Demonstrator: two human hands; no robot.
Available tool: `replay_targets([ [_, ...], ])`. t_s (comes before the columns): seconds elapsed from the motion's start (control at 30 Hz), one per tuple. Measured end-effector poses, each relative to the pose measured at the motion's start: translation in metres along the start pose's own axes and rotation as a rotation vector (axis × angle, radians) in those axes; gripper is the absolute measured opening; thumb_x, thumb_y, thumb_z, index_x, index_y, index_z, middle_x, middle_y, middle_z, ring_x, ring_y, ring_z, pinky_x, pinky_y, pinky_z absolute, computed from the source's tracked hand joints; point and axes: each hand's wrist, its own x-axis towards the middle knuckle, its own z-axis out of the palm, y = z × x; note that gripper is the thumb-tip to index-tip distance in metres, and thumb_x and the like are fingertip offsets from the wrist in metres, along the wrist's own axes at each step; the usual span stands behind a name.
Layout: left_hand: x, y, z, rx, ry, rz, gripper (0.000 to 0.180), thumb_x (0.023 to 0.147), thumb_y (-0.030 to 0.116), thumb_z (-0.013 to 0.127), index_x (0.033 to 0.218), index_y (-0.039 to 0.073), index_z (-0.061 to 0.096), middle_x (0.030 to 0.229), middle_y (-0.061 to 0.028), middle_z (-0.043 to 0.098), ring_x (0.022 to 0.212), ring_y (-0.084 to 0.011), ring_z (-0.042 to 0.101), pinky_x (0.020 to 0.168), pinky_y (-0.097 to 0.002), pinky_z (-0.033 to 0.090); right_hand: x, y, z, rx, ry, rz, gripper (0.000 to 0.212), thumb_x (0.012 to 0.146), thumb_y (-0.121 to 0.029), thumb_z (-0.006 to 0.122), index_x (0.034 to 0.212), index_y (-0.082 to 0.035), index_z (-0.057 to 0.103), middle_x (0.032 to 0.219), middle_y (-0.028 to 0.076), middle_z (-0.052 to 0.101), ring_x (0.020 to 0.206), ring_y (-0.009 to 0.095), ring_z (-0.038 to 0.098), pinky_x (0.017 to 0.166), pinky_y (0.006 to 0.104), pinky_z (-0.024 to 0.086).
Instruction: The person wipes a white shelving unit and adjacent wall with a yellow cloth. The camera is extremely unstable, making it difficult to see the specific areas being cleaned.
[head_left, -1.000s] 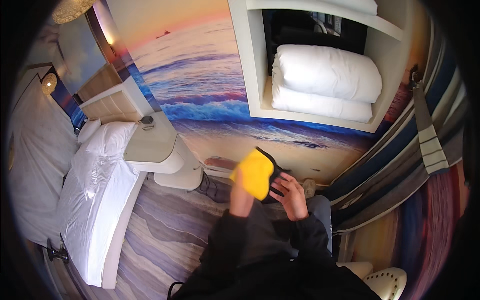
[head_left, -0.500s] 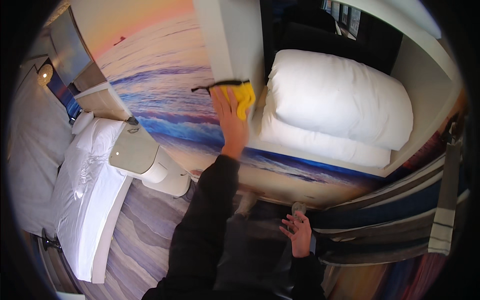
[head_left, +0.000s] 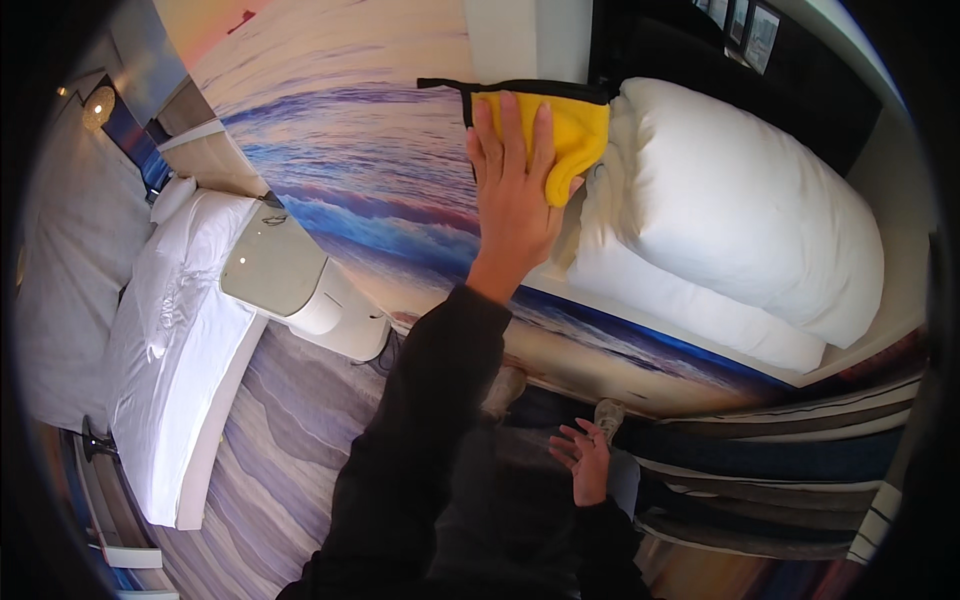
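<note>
My left hand (head_left: 512, 185) presses a yellow cloth (head_left: 575, 125) with black edging flat against the white post (head_left: 502, 40) beside a wall niche. Its fingers lie spread over the fabric, and a fold of the cloth bulges between fingers and thumb. A black strip of the edging sticks out to the left. Just right of the cloth, a thick white folded quilt (head_left: 750, 210) rests in the niche. Lower down, my right hand (head_left: 585, 460) hangs in the air, fingers apart and slightly bent, with nothing in it.
A seascape mural (head_left: 350, 130) covers the wall on the left. Beyond it stand a rounded white cabinet (head_left: 275, 270) and a bed with white sheets (head_left: 185, 310). Striped fabric (head_left: 770, 450) hangs at the right, near my shoes (head_left: 608, 415). Wavy-patterned carpet (head_left: 280, 430) lies below.
The view has shifted closer to the niche. My left hand and the cloth appear higher and farther right, with the cloth spread wider. My right hand stays low, its fingers still apart.
</note>
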Motion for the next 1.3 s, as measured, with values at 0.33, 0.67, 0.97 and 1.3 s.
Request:
replay_targets([
  [0.33, -0.099, -0.016, 0.04, 0.009, -0.044, -0.044, 0.062, 0.088, 0.024, 0.06, 0.145, 0.01, 0.042, 0.151, -0.0249, 0.03, 0.139, -0.0515, 0.024, 0.111, -0.0631, 0.019, -0.053, 0.007, -0.018, -0.092, -0.021, -0.011, 0.033, 0.097, -0.013, 0.047, 0.128, -0.001, 0.043, 0.118, 0.02, 0.059, 0.098, 0.029, 0.066, 0.087, 0.0395, 0.054],
  [0.67, 0.079, -0.027, -0.077, 0.126, -0.206, 0.35, 0.057, 0.094, 0.023, 0.053, 0.146, 0.007, 0.037, 0.154, -0.0208, 0.027, 0.143, -0.042, 0.02, 0.116, -0.0501, 0.017, -0.094, -0.007, -0.049, -0.157, 0.025, -0.089, 0.029, 0.099, -0.011, 0.046, 0.126, 0.0, 0.046, 0.116, 0.021, 0.061, 0.097, 0.029, 0.067, 0.086, 0.0372, 0.055],
  [0.97, -0.039, -0.065, -0.041, 0.067, -0.334, 0.26, 0.06, 0.088, 0.022, 0.062, 0.142, 0.003, 0.042, 0.152, -0.0266, 0.027, 0.14, -0.0511, 0.022, 0.113, -0.0587, 0.02, -0.048, 0.018, -0.013, -0.062, -0.049, -0.089, 0.027, 0.096, -0.008, 0.047, 0.122, -0.001, 0.05, 0.104, 0.019, 0.064, 0.086, 0.028, 0.069, 0.076, 0.0359, 0.057],
  [1.3, 0.022, -0.022, -0.033, -0.04, -0.125, 0.204, 0.066, 0.091, 0.022, 0.058, 0.148, 0.002, 0.032, 0.154, -0.0296, 0.019, 0.139, -0.0553, 0.017, 0.113, -0.0592, 0.017, -0.049, 0.056, -0.016, -0.02, -0.008, -0.039, 0.026, 0.096, -0.011, 0.047, 0.12, -0.002, 0.05, 0.102, 0.018, 0.064, 0.082, 0.028, 0.069, 0.073, 0.0374, 0.057],
])
